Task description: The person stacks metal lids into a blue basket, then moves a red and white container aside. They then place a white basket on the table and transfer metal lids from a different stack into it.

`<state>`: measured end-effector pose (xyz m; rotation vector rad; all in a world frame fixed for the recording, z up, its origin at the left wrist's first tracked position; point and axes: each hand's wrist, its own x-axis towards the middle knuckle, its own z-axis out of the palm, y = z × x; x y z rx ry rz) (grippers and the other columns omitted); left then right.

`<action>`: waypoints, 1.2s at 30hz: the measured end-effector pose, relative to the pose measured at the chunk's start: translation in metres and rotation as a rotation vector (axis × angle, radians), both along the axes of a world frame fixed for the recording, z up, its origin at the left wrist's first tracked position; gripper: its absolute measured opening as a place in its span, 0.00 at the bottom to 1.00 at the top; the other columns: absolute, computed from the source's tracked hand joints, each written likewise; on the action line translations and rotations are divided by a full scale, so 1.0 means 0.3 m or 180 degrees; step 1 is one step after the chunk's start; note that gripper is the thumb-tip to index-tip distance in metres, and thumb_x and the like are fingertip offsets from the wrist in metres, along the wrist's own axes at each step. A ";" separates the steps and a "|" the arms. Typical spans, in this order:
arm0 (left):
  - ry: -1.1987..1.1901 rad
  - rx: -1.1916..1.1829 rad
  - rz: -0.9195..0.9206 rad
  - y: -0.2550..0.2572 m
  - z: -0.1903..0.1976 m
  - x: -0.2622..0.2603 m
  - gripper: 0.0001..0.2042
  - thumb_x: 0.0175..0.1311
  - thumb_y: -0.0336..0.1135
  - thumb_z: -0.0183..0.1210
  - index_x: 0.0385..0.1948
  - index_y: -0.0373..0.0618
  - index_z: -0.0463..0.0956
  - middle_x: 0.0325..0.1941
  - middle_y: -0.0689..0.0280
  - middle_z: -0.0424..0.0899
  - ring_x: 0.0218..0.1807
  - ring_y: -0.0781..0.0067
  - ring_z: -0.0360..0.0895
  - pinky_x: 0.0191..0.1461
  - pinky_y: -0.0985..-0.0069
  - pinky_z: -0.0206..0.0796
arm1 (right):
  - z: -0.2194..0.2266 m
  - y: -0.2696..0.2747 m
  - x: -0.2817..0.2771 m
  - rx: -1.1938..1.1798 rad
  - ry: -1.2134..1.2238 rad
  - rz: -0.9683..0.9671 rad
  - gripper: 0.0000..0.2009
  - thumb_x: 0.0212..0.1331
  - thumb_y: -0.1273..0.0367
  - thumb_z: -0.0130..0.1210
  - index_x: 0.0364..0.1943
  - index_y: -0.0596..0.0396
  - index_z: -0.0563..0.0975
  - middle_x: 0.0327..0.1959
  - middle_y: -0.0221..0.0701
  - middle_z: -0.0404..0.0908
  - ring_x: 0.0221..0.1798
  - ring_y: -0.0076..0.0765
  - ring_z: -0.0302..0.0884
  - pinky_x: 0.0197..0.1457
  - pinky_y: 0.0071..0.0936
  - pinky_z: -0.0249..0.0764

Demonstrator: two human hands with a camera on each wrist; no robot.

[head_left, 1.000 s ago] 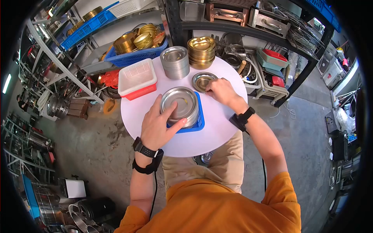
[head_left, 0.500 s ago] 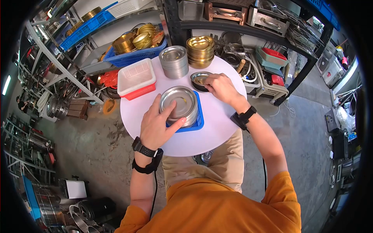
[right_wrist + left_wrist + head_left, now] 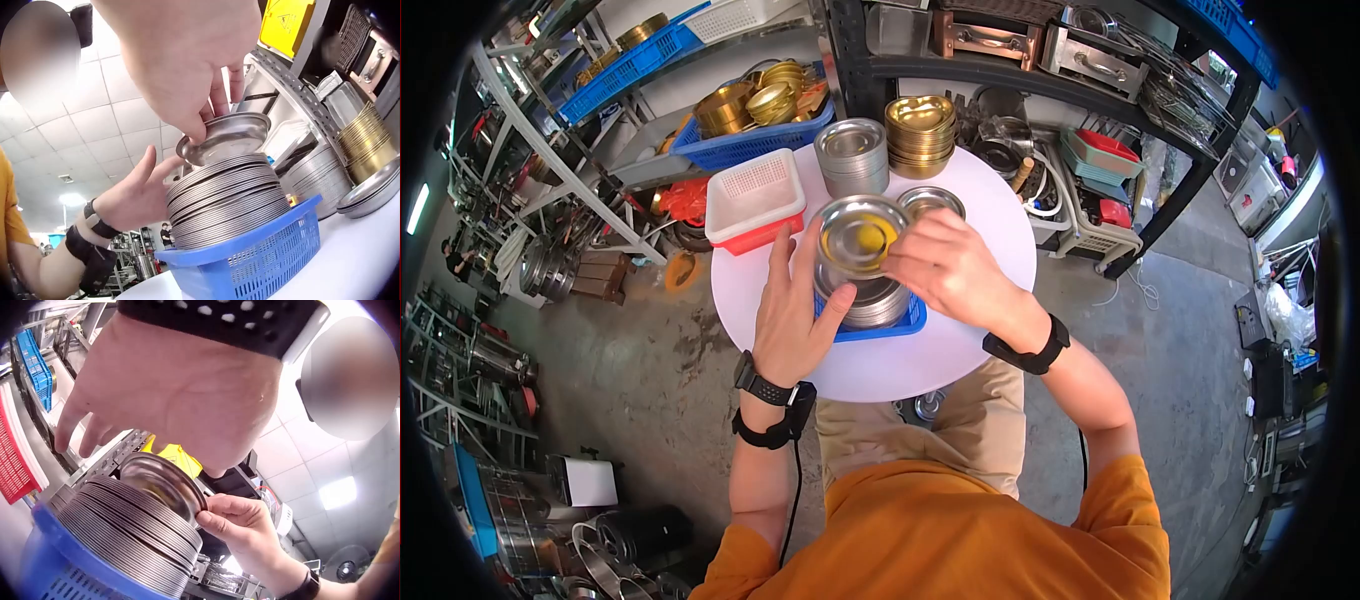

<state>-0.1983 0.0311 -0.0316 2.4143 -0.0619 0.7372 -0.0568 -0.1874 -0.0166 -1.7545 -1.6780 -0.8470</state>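
A shallow round metal dish is pinched at its rim between the thumb and fingers of my right hand. It is tilted over a tall stack of thin metal dishes, close above the top one in the right wrist view. That stack stands in a blue perforated basket. My left hand has its fingers spread along the left side of the stack, thumb near the upper rims. Behind the right hand, another round metal dish lies on the white table, partly covered by the fingers.
On the round white table stand a silver dish stack, gold-coloured bowls, and a white basket nested in a red one. Loaded metal shelves rise close behind the table.
My right hand has lifted a dish from the right of the table and brought it left and nearer, over the basket's stack. The left hand's fingers have moved slightly off the stack's top.
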 end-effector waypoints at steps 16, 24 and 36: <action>0.0484 0.0588 -0.0045 -0.009 -0.012 0.008 0.31 0.66 0.56 0.71 0.63 0.44 0.84 0.77 0.29 0.67 0.76 0.30 0.70 0.78 0.53 0.64 | -0.204 -0.036 0.316 -0.1026 0.1349 -0.1085 0.10 0.66 0.68 0.65 0.44 0.60 0.87 0.44 0.44 0.89 0.49 0.57 0.85 0.56 0.48 0.81; 0.0480 0.0613 -0.0034 -0.016 -0.010 0.008 0.30 0.64 0.56 0.72 0.62 0.43 0.85 0.75 0.33 0.71 0.72 0.32 0.74 0.75 0.54 0.67 | -0.296 -0.025 0.360 -0.1526 0.0854 -0.1285 0.08 0.62 0.68 0.66 0.31 0.58 0.88 0.31 0.46 0.89 0.40 0.55 0.90 0.50 0.49 0.85; 0.0411 0.0740 0.0042 -0.017 -0.015 0.008 0.29 0.65 0.54 0.72 0.61 0.44 0.85 0.74 0.31 0.71 0.73 0.31 0.74 0.76 0.53 0.67 | -0.239 -0.023 0.316 -0.1588 0.1002 -0.1503 0.05 0.60 0.69 0.67 0.32 0.56 0.88 0.32 0.44 0.90 0.41 0.54 0.90 0.49 0.48 0.85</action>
